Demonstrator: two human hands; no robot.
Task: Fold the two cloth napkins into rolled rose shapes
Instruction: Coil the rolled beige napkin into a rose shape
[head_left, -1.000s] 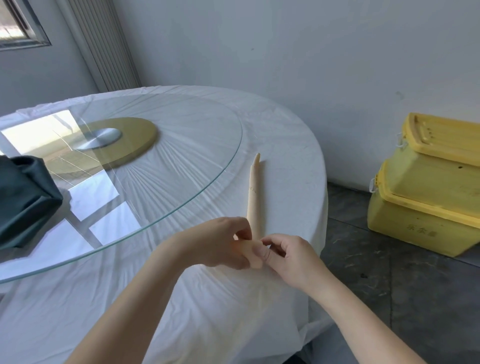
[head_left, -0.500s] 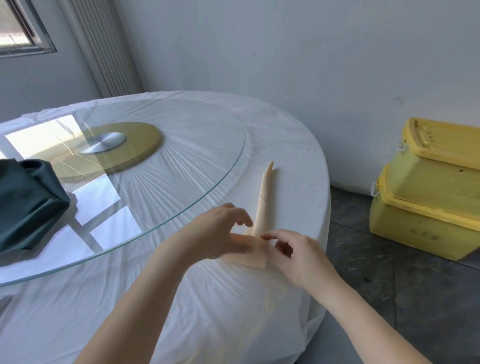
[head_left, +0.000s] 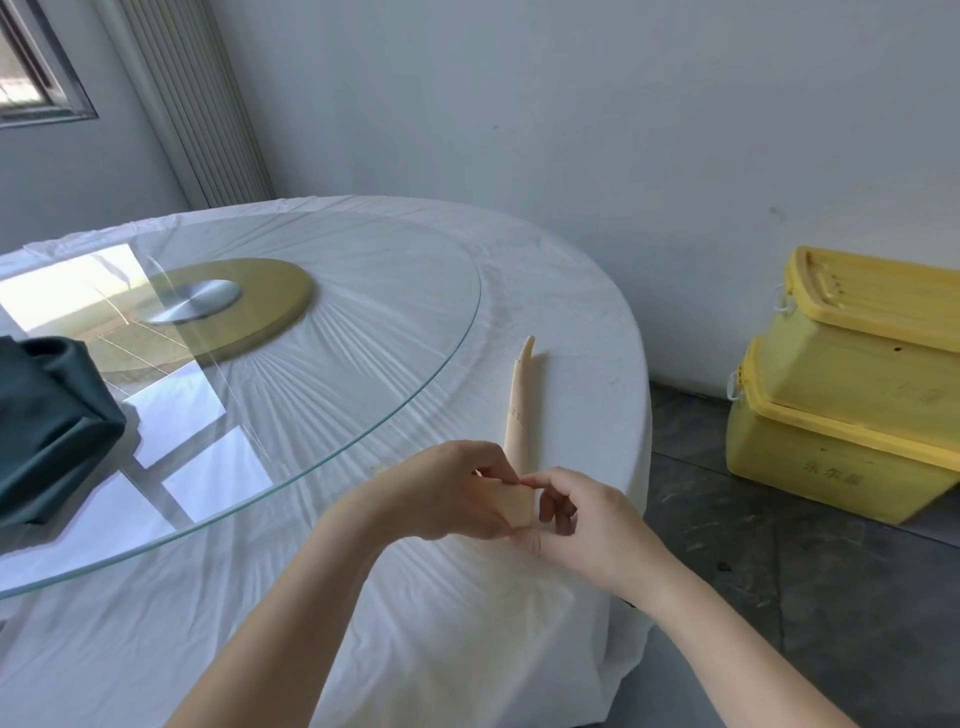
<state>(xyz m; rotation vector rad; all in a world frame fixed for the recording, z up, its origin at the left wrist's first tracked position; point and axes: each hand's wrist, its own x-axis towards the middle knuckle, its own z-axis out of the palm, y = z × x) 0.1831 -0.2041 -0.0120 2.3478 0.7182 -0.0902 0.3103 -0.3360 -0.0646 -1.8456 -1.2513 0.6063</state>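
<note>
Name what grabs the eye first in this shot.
At the near edge of the white table, the left hand and right hand hold the near end of a cream napkin rolled into a long taper pointing away. Left of it lies a round glass turntable with a dark green cloth on its left side. Two stacked yellow crates sit on the floor at right.

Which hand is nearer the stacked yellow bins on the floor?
Right. The right hand pinches the napkin on the side facing the bins; the left hand grips it on the opposite side, farther away.
</note>
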